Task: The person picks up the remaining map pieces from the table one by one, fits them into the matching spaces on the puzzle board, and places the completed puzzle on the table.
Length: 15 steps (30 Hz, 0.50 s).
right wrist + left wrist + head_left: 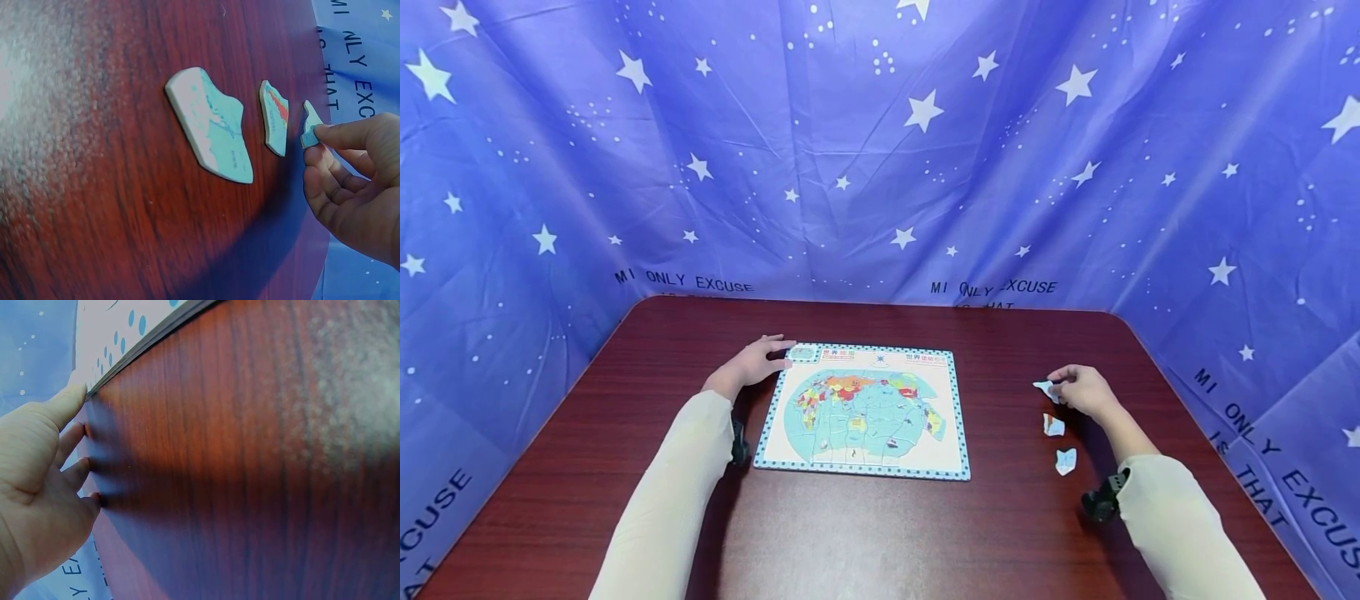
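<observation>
A world map puzzle board (865,412) with a dotted blue border lies flat on the table, left of the middle. My left hand (755,362) is at its upper left corner, thumb touching the edge and the other fingers loosely spread on the table, as the left wrist view shows. On the right, my right hand (1084,390) pinches a small puzzle piece (310,128) between thumb and fingers. Nearer to me lie two loose pieces: one with an orange-red patch (276,115), and a pale blue and white one (212,131). The board has a gap at its right side.
The dark red wooden table (850,533) ends at a blue curtain (820,150) with white stars, which hangs behind it and at both sides. A black wrist camera (1102,500) sits on the right forearm, another (740,442) on the left.
</observation>
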### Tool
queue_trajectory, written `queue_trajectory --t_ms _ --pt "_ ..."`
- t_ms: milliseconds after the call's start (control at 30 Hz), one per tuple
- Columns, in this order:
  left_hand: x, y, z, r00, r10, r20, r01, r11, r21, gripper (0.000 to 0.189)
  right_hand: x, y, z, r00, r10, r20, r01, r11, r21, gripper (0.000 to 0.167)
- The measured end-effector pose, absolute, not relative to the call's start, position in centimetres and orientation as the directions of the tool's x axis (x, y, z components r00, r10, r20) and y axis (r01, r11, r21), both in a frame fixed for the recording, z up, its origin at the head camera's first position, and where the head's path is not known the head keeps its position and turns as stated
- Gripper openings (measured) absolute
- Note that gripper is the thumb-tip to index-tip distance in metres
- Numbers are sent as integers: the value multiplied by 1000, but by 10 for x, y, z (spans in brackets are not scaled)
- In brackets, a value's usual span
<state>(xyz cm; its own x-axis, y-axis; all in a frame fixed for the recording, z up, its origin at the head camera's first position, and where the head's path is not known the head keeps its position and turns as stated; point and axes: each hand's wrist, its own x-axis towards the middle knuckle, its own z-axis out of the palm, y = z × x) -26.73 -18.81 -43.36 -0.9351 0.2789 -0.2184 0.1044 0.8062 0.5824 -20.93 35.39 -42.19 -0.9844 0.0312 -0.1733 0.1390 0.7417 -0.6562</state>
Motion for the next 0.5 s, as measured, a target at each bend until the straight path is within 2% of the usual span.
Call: queue_trajectory --t_ms 500 --pt "-265 -187 -434 -939 266 -216 94 807 583 52 -209 344 -415 -988 -2 -157 110 703 -702 29"
